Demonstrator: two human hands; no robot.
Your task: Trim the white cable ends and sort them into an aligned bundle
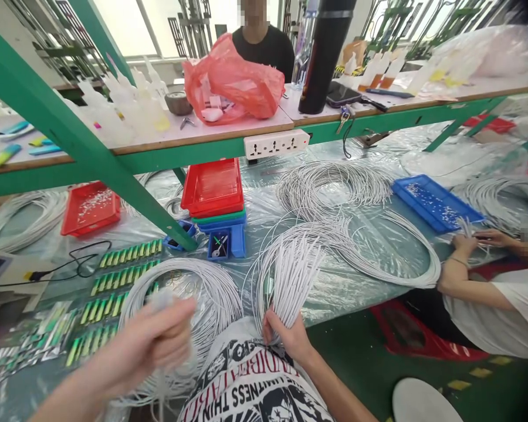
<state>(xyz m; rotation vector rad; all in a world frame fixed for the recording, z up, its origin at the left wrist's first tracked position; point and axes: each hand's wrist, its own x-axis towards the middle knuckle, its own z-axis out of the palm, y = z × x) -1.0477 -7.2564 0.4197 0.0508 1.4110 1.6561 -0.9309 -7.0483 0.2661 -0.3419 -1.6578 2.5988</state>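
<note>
My right hand [286, 335] is closed round the base of a fanned bunch of white cables [293, 275], held over my lap at the table's front edge. The bunch runs back into a large white cable loop [378, 258] lying on the clear plastic sheet. My left hand [156, 346] is blurred by motion, its fingers curled round what looks like white cable ends, above another white cable coil [189, 293].
Rows of small green parts [123, 275] lie at the left. Stacked red and blue trays [215, 193] stand mid-table, a blue tray [435, 202] at the right. A green frame post [114, 170] slants across. A co-worker's hands [475, 240] work at the right; another person stands behind a red bag [233, 82].
</note>
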